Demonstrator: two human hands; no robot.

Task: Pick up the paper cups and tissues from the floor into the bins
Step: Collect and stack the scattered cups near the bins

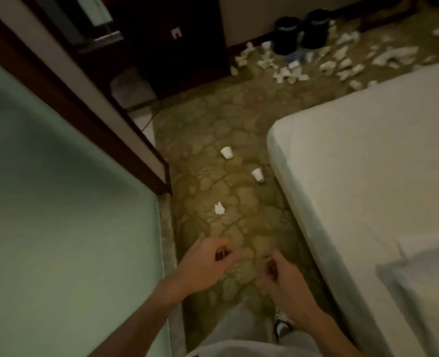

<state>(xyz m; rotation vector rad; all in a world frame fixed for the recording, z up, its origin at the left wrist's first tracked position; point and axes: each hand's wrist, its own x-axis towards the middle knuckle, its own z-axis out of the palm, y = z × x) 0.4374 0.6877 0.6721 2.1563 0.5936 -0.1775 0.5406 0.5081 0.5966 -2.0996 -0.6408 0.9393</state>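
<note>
Two white paper cups lie on their sides on the patterned floor, one (pixel 226 152) farther off and one (pixel 258 174) close to the bed. A crumpled white tissue (pixel 219 208) lies nearer to me. Far away, two black bins (pixel 286 38) (pixel 316 28) stand by the wall with several cups and tissues (pixel 290 70) scattered around them. My left hand (pixel 208 264) and my right hand (pixel 281 271) hover low over the floor, short of the tissue, fingers loosely curled and holding nothing.
A white bed (pixel 368 176) fills the right side. A pale green wall (pixel 58 202) and a brown door frame (pixel 97 119) close off the left, leaving a narrow strip of floor. A dark cabinet (pixel 174 42) stands at the far end.
</note>
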